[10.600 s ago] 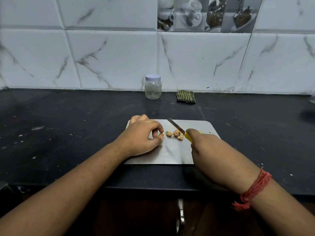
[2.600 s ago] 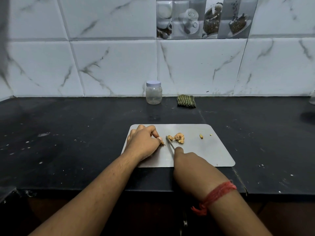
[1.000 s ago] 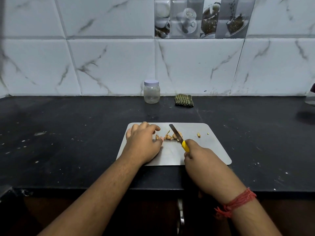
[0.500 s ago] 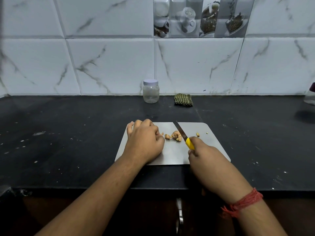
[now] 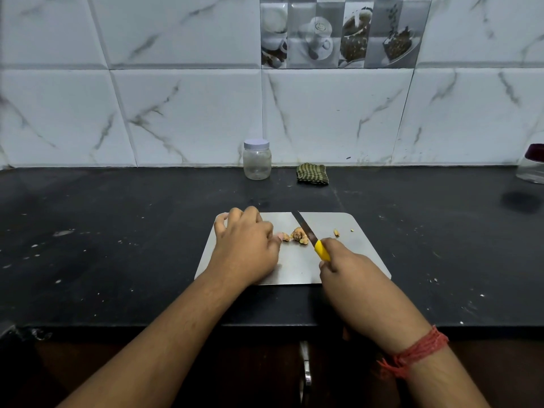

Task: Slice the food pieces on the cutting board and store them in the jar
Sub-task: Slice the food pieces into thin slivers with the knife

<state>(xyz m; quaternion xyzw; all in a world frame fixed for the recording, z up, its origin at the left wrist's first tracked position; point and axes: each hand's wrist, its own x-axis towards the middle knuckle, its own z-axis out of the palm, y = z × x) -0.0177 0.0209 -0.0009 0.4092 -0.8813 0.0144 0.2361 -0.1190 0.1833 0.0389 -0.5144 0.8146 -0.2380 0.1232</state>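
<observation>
Lying between the hands, the food pieces (image 5: 297, 235) touch the curled left hand's (image 5: 245, 248) fingertips, with the knife (image 5: 309, 235) gripped by the right hand (image 5: 350, 269) angled along their right side.

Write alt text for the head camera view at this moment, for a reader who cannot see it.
On a grey cutting board on a black counter, the right hand holds a yellow-handled knife beside small tan food pieces, and the left hand rests curled at their other side. A lidded clear jar and a folded green cloth sit by the tiled wall.
</observation>
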